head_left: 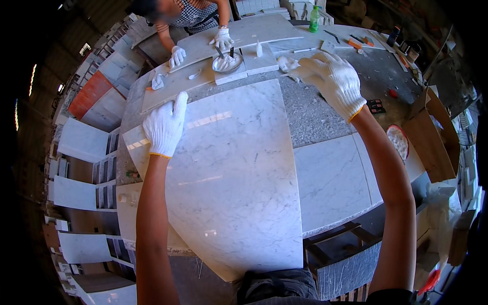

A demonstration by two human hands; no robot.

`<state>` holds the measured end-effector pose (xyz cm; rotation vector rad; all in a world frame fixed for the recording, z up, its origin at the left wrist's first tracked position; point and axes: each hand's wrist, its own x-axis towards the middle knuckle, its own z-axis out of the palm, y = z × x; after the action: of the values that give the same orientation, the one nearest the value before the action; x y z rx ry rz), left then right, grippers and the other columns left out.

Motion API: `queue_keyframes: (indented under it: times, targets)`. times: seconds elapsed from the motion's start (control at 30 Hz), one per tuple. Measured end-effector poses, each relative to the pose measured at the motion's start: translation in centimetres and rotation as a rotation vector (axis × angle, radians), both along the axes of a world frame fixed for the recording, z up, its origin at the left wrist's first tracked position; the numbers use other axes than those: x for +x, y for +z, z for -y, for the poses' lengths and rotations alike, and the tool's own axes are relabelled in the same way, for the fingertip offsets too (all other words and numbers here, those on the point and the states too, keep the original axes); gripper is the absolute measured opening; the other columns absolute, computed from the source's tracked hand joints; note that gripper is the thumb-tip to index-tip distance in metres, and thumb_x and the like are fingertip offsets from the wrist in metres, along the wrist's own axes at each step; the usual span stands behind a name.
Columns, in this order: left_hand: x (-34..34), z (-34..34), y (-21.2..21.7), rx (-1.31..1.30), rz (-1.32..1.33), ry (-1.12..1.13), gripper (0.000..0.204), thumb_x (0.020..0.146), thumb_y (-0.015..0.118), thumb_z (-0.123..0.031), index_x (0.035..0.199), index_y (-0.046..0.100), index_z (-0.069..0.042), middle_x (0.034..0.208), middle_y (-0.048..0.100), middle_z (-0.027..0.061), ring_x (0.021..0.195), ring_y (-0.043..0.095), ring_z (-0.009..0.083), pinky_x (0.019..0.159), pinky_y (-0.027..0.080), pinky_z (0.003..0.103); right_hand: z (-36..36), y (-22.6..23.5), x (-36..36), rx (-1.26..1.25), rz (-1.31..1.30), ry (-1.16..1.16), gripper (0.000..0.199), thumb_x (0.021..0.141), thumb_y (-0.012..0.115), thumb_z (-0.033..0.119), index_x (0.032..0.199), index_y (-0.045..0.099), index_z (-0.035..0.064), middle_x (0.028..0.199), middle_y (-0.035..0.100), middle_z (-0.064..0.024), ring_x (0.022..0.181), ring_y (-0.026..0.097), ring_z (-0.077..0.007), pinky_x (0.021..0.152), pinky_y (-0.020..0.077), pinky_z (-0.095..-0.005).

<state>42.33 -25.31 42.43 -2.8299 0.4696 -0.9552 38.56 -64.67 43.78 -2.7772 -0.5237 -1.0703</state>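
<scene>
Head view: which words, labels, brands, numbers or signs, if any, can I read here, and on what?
No text is readable.
Translucent green plastic bottle: any label is too small and blurred to read.
Open brown cardboard box: no legible print.
Polished white marble slab with grey veins: no lettering seen, only veins and reflections.

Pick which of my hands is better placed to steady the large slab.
Probably your left hand: it appears over the large slab near its far edge, though contact is unclear. Your right hand is beyond the slab's right edge.
</scene>
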Motion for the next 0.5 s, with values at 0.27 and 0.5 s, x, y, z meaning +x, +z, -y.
queue_keyframes:
  times: [0.27, 0.5]
  targets:
    - [-0.18, 0.54, -0.05, -0.019, -0.002, -0.035, 0.034, 0.095, 0.049, -0.041, 0.098, 0.068, -0.013, 0.074, 0.066, 0.0163, 0.06, 0.062, 0.0349, 0.051, 0.046, 0.046, 0.38, -0.52, 0.74, -0.083, 0.029, -0.005, 0.025, 0.083, 0.066, 0.018, 0.107, 0.066, 0.0175, 0.097, 0.066, -0.0036, 0.088, 0.064, -0.0226, 0.079, 0.0498, -0.0366]
    - [0.04, 0.65, -0.08, -0.162, 0.007, -0.034, 0.056, 0.096, 0.042, -0.049, 0.073, 0.068, -0.005, 0.07, 0.061, 0.0228, 0.065, 0.059, 0.042, 0.059, 0.045, 0.05, -0.1, 0.27, 0.79, -0.099, 0.004, -0.017, 0.023, 0.083, 0.066, 0.018, 0.106, 0.067, 0.0174, 0.094, 0.065, -0.0047, 0.089, 0.063, -0.023, 0.078, 0.0505, -0.0361]
